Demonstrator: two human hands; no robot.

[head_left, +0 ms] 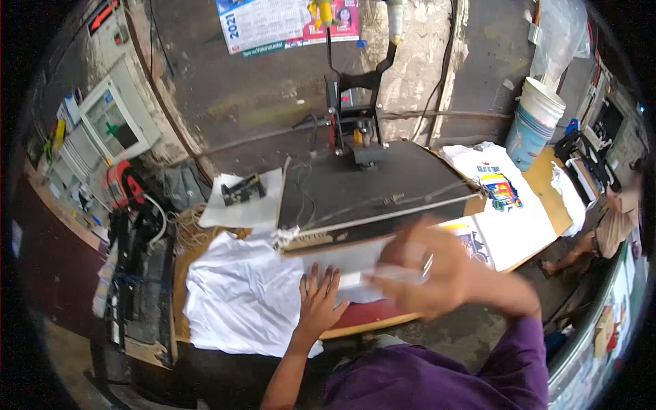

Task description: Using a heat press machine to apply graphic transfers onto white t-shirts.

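Observation:
My left hand [320, 301] lies flat with its fingers spread on pale cloth at the front edge of a heat press [376, 188]. The press's large black upper plate tilts above the cloth. My right hand [437, 273], smeared by motion, is raised in front of the plate's right side. Its fingers are curled round a pale, translucent strip [400, 273], whose kind is too blurred to tell. A white shirt [239, 294] lies crumpled left of my left hand. Below my right hand shows a dark red surface [372, 313].
A white printed shirt [512, 225] is spread at the right of the table. Stacked buckets [533, 123] stand behind it. A second black machine [140, 287] is at the left, beside a white sheet [222, 212] with a dark object on it. Another person's leg [574, 253] shows far right.

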